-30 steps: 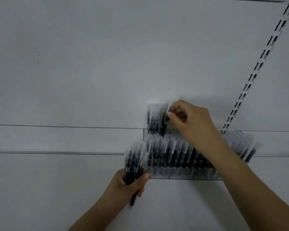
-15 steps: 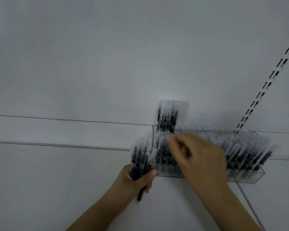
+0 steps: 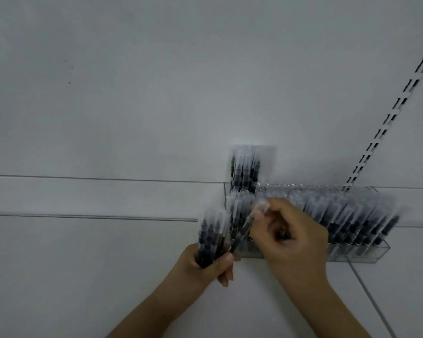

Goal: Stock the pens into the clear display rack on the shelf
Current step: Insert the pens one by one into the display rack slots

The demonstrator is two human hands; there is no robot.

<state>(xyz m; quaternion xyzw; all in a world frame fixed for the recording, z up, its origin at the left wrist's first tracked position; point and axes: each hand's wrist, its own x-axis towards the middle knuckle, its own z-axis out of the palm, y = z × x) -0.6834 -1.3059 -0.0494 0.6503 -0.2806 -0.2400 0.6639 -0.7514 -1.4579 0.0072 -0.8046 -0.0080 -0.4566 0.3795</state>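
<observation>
1. Pens with black barrels and clear caps, a bundle, stand upright in the closed left hand.
2. Just right of it, the right hand pinches a single tilted pen by its fingertips.
3. Behind both hands, the clear plastic display rack on the white shelf holds rows of pens.

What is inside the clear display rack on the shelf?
The clear display rack holds rows of black pens with clear caps; a few more stand taller at back left. The right hand covers the middle front slots.
</observation>
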